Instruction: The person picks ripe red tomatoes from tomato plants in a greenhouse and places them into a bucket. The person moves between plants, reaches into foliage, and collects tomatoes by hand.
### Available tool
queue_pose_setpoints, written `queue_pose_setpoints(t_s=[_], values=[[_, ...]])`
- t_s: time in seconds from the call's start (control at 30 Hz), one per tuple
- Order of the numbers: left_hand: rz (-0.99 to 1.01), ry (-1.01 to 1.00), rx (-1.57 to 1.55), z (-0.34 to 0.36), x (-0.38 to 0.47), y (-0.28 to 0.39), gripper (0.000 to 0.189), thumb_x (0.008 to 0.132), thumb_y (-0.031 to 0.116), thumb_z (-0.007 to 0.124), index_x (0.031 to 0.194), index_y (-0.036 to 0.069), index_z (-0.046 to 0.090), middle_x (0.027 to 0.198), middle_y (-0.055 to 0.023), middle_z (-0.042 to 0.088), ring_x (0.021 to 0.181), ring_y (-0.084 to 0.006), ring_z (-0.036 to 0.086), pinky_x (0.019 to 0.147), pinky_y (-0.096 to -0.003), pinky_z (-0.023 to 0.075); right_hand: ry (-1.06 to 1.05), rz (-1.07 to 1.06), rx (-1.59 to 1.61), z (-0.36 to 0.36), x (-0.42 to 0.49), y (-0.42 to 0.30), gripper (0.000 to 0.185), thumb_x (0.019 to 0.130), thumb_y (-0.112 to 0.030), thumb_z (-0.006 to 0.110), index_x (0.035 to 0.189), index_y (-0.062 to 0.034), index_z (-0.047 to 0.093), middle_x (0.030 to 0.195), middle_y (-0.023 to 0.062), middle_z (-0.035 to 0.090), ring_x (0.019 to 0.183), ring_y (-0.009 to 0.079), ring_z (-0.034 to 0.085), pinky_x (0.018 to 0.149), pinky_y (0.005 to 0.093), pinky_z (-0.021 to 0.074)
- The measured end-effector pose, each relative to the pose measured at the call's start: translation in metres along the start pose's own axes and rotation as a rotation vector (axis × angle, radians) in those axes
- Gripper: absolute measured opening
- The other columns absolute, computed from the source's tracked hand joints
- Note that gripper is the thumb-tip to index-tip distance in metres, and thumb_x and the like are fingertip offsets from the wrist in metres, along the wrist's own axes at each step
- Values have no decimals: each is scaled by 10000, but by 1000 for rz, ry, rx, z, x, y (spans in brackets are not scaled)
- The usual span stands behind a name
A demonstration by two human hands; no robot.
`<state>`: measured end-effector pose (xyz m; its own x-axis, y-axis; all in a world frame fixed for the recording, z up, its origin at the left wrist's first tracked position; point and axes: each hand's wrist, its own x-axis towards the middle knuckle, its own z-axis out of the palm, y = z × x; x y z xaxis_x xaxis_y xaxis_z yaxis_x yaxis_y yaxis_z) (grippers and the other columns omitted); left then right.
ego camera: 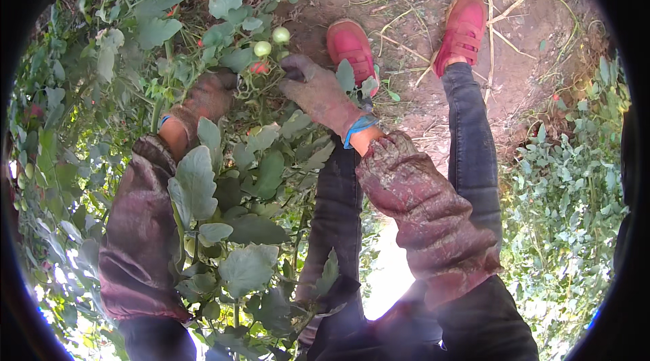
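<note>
My right hand (322,89), in a soiled knit glove with a blue cuff edge, reaches into a tomato plant. Its thumb and bent fingers are apart, and nothing shows between them. Just beyond its fingertips hang two pale green tomatoes, one higher (281,35) and one lower (262,48). A red tomato (260,67) sits below them, between my two hands. My left hand (210,93), gloved too, is among the leaves on the left. Foliage and shade hide its fingers, so what it touches cannot be made out.
Tomato leaves (195,183) rise between my forearms, and dense vines (56,132) fill the left. Bare soil (528,56) with dry stems lies around my red shoes (463,31). More plants (563,198) stand at the right.
</note>
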<state>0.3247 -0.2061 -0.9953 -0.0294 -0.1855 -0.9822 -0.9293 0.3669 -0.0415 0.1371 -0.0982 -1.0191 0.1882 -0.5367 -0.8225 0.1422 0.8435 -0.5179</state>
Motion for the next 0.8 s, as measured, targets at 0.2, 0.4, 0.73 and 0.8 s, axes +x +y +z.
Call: queue_pose_setpoints(t_s=[0.2, 0.4, 0.73, 0.8], values=[[152, -140, -244, -21, -13, 3, 476, 775, 383, 666, 1155, 106, 589, 1056, -170, 621, 980, -340, 596, 828, -401, 475, -85, -128, -294, -7, 7, -12, 488, 805, -304, 638, 1192, -32, 516, 956, 161, 622, 899, 254, 607, 768, 348, 465], [116, -105, -146, -19, -23, 7, 438, 761, 402, 695, 1068, 97, 632, 1028, -153, 630, 951, -344, 604, 825, -386, 476, -187, -7, -230, -15, 3, -27, 452, 783, -284, 660, 1144, -41, 537, 865, 169, 606, 795, 264, 599, 704, 354, 465], [206, -167, -318, -23, -32, -1, 328, 804, 342, 614, 1024, 98, 621, 968, -128, 613, 874, -292, 593, 772, -376, 478, -243, -447, -488, -6, 27, -31, 385, 745, -320, 669, 1015, -53, 603, 927, 161, 616, 882, 356, 556, 850, 398, 451], [209, -171, -304, -25, -33, 4, 321, 817, 335, 591, 1036, 101, 615, 980, -123, 608, 890, -279, 590, 779, -374, 475, -199, -369, -410, -8, 23, -38, 408, 746, -327, 676, 1036, -51, 601, 892, 160, 622, 829, 343, 575, 815, 379, 468]])
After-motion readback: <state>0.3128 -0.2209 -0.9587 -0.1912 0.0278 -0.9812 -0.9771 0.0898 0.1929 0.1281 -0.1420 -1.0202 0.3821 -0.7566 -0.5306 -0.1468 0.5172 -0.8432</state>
